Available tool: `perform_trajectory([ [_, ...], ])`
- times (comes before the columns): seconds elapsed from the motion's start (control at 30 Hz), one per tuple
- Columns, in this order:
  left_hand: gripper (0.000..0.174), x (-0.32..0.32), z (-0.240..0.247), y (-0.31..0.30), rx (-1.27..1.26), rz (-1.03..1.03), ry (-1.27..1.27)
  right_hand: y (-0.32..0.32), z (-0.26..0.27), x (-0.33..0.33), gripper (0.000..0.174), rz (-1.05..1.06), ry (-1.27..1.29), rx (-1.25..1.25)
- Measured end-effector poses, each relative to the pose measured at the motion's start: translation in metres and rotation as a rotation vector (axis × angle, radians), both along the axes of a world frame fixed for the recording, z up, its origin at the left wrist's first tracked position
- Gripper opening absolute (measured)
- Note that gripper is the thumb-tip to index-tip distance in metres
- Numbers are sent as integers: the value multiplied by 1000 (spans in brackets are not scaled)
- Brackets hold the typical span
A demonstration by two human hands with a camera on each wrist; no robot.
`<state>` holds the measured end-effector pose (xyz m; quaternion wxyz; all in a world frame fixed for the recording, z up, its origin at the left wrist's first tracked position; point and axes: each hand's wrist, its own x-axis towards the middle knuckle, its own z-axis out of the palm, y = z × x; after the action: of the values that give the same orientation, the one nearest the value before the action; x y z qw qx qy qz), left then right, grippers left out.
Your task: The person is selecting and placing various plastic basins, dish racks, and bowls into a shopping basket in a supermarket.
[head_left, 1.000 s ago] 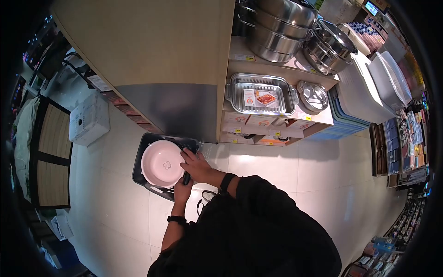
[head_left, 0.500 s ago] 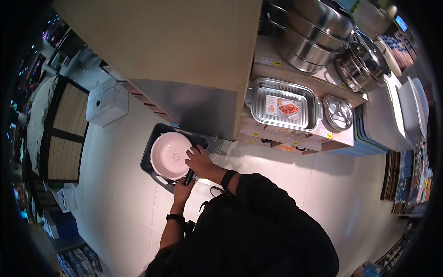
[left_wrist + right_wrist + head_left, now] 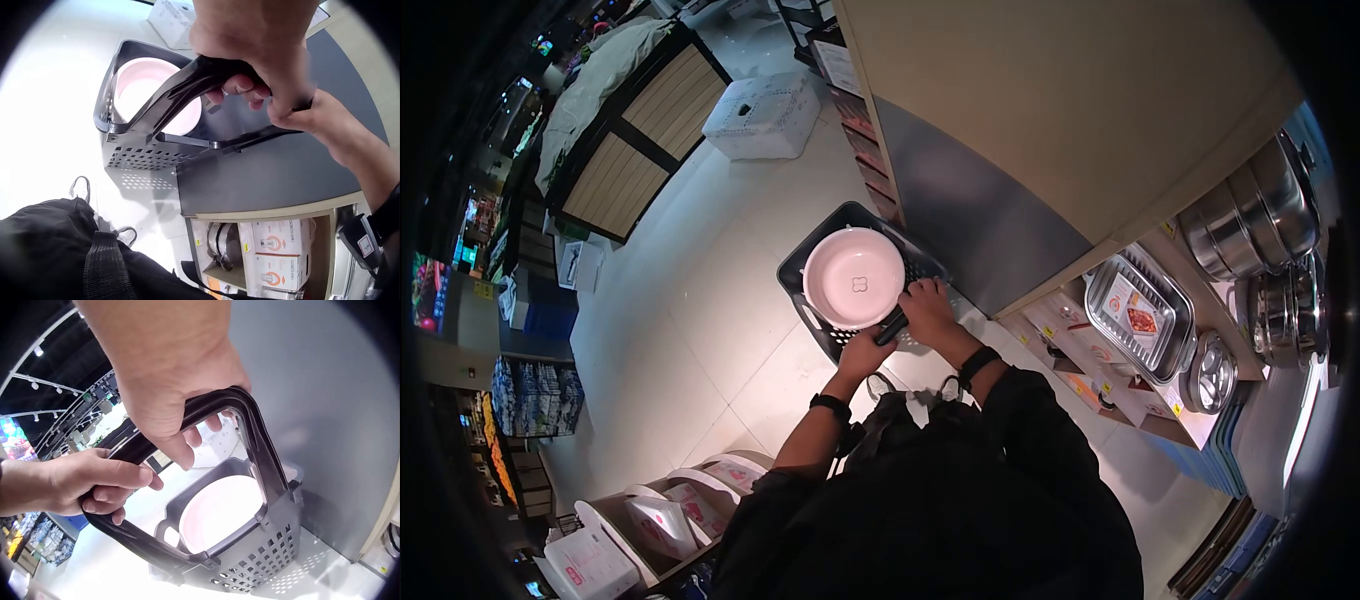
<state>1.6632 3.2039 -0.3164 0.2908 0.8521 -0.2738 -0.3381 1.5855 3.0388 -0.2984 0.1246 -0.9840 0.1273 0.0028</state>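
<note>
A dark grey shopping basket (image 3: 786, 275) with perforated sides holds a round pink basin (image 3: 840, 265) marked with a small flower outline. Its black handle (image 3: 181, 84) is raised toward me. My left hand (image 3: 865, 354) grips one end of the handle bar, fingers curled beneath it in the left wrist view. Toward the other end, my right hand (image 3: 928, 312) grips the same handle. Seen from the right wrist, both hands hold the bar above the basin, the right hand (image 3: 165, 406) at the corner.
Beside the basket rises a shelf end with a grey lower panel (image 3: 970, 190). Steel baking trays (image 3: 1140, 315) and pots (image 3: 1250, 215) fill shelves at right. A white foam box (image 3: 762, 115) stands on the floor beyond. Boxed goods (image 3: 665, 520) sit at lower left.
The head view has turned left, so the shelves swing to the right and the basket sits nearer the middle. Both hands stay at the handle, with the basin still in the basket.
</note>
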Motion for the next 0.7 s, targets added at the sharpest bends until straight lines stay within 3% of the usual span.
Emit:
perform_trajectory([
  [0.23,40,31,-4,-5,6,-46,52,-4,-9,29,19,-16,-124,-50],
  [0.47,42,71,5,-13,2,-79,47,-11,-11,73,21,-25,2,-32],
  [0.7,42,109,2,-17,41,-64,68,-14,-16,111,11,23,-160,-134],
])
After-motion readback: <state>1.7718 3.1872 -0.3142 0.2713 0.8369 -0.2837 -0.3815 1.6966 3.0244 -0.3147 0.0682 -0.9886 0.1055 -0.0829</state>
